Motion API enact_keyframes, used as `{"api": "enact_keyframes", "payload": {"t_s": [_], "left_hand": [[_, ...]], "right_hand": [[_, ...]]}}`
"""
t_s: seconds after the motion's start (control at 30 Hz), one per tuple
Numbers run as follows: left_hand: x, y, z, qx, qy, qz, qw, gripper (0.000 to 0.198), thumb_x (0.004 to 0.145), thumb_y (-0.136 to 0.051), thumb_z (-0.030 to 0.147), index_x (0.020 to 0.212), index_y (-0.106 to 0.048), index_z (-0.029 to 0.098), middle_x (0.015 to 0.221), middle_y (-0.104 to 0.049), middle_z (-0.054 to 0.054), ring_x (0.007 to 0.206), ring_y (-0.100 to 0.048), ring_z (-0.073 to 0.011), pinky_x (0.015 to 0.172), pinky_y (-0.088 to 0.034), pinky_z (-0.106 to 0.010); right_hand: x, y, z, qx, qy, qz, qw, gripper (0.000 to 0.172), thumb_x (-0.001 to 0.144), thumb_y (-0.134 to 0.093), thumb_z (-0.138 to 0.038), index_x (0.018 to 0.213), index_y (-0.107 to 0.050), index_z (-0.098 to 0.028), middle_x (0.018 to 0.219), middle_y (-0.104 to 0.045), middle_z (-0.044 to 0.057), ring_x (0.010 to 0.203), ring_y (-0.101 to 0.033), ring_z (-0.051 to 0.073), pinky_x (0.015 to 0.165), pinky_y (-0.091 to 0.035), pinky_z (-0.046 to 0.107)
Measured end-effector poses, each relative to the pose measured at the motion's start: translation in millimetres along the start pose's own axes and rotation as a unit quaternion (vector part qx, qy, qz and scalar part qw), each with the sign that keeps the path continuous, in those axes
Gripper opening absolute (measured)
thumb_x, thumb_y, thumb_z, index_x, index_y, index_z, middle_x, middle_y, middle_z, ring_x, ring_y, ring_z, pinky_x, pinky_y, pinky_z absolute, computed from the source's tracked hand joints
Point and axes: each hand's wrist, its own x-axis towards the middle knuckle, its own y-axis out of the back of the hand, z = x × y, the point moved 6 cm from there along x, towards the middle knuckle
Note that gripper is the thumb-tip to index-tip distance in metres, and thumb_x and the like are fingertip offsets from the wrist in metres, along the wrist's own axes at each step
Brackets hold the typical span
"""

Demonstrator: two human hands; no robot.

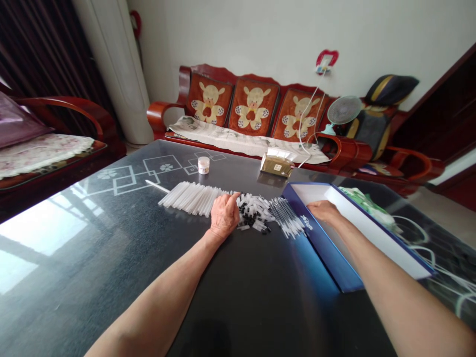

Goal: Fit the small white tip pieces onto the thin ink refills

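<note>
My left hand (225, 216) rests with curled fingers between a row of white plastic pen barrels (191, 198) and a heap of small white and black pen caps (255, 210). Whatever its fingertips hold, if anything, is hidden. Right of the heap lie thin pen refills (286, 217) with dark upper parts and clear ends, side by side. My right hand (324, 211) reaches into an open blue box (323, 253) with a white inside, close to its left wall. The fingers of that hand are mostly hidden. One white pen (157, 186) lies apart at the row's left end.
A small white cup (203, 165) and a tissue box (276, 164) stand farther back on the dark glossy table (122, 238). Beside the blue box are a green and white plastic bag (370, 206) and white cables (427, 248). Behind stands a wooden sofa (163, 116) with a fan (344, 110).
</note>
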Motion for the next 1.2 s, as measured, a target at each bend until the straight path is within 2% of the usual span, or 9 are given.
{"api": "enact_keyframes", "payload": {"t_s": [0.1,0.17,0.23,0.43,0.53,0.7,0.83,1.0,1.2], "left_hand": [[0.4,-1.7,-0.2,-0.003,0.004,-0.011,1.000,0.032,0.088,-0.042,0.013,0.113,-0.061,0.018,0.079,-0.059,-0.006,0.072,-0.052,-0.0175,0.070,-0.039,-0.030],[0.9,-2.4,-1.6,-0.008,0.007,-0.012,1.000,0.031,0.088,-0.042,0.013,0.111,-0.062,0.018,0.079,-0.059,-0.006,0.073,-0.052,-0.0172,0.071,-0.040,-0.030],[1.5,-2.1,-4.4,-0.014,0.017,-0.005,1.000,0.031,0.088,-0.041,0.014,0.110,-0.062,0.017,0.078,-0.059,-0.006,0.073,-0.053,-0.0172,0.072,-0.042,-0.029],[2.8,2.4,-21.1,-0.040,0.120,0.016,0.992,0.035,0.090,-0.037,0.015,0.116,-0.060,0.016,0.083,-0.061,-0.006,0.081,-0.057,-0.0172,0.077,-0.046,-0.029],[4.8,5.5,-31.3,-0.057,0.178,0.025,0.982,0.036,0.089,-0.036,0.015,0.117,-0.059,0.018,0.085,-0.063,-0.005,0.081,-0.059,-0.0160,0.080,-0.047,-0.029],[10.6,12.3,-51.8,-0.055,0.285,0.014,0.957,0.036,0.088,-0.038,0.018,0.116,-0.061,0.020,0.091,-0.068,-0.004,0.085,-0.062,-0.0159,0.084,-0.047,-0.029],[16.8,11.3,-54.5,0.016,0.302,-0.073,0.950,0.038,0.087,-0.038,0.017,0.115,-0.064,0.018,0.099,-0.070,-0.007,0.092,-0.064,-0.0192,0.087,-0.046,-0.031],[25.0,-5.2,-36.1,0.132,0.200,-0.258,0.936,0.035,0.086,-0.043,0.020,0.113,-0.066,0.021,0.105,-0.068,-0.009,0.096,-0.064,-0.0229,0.083,-0.048,-0.032],[31.0,-14.3,-27.7,0.216,0.155,-0.367,0.892,0.029,0.083,-0.049,0.025,0.106,-0.065,0.018,0.106,-0.064,-0.014,0.103,-0.060,-0.0272,0.080,-0.049,-0.033]], "right_hand": [[-11.2,23.2,-23.3,0.021,0.008,0.040,0.999,0.021,0.075,-0.055,-0.027,0.083,-0.073,-0.019,0.081,-0.072,0.007,0.075,-0.065,0.021,0.071,-0.048,0.031],[-36.0,42.6,-53.2,0.105,0.101,0.166,0.975,0.025,0.080,-0.051,-0.027,0.091,-0.071,-0.018,0.091,-0.071,0.007,0.078,-0.064,0.019,0.075,-0.049,0.030],[-71.3,44.9,-82.7,0.168,0.192,0.231,0.939,0.024,0.083,-0.050,-0.029,0.091,-0.070,-0.019,0.090,-0.070,0.006,0.073,-0.063,0.017,0.072,-0.050,0.029],[-144.3,-20.9,-127.8,0.237,0.281,0.135,0.920,0.023,0.090,-0.044,-0.023,0.095,-0.067,-0.021,0.090,-0.067,0.007,0.080,-0.064,0.018,0.074,-0.052,0.029],[-150.2,-42.2,-126.0,0.240,0.279,0.116,0.923,0.024,0.090,-0.042,-0.020,0.096,-0.066,-0.021,0.091,-0.066,0.008,0.085,-0.064,0.019,0.080,-0.051,0.031],[-144.0,-48.0,-119.5,0.241,0.252,0.114,0.930,0.023,0.089,-0.043,-0.018,0.093,-0.065,-0.021,0.090,-0.066,0.007,0.085,-0.064,0.019,0.080,-0.050,0.029],[-142.8,-51.0,-118.9,0.236,0.242,0.105,0.935,0.023,0.088,-0.043,-0.017,0.091,-0.065,-0.020,0.089,-0.065,0.007,0.084,-0.063,0.019,0.078,-0.048,0.029],[-143.0,-54.6,-118.4,0.231,0.244,0.111,0.935,0.022,0.087,-0.044,-0.016,0.090,-0.065,-0.019,0.088,-0.065,0.007,0.081,-0.062,0.019,0.075,-0.047,0.028],[-143.1,-53.3,-118.0,0.229,0.247,0.121,0.934,0.021,0.087,-0.044,-0.015,0.090,-0.065,-0.019,0.089,-0.065,0.007,0.081,-0.062,0.019,0.075,-0.047,0.028]]}}
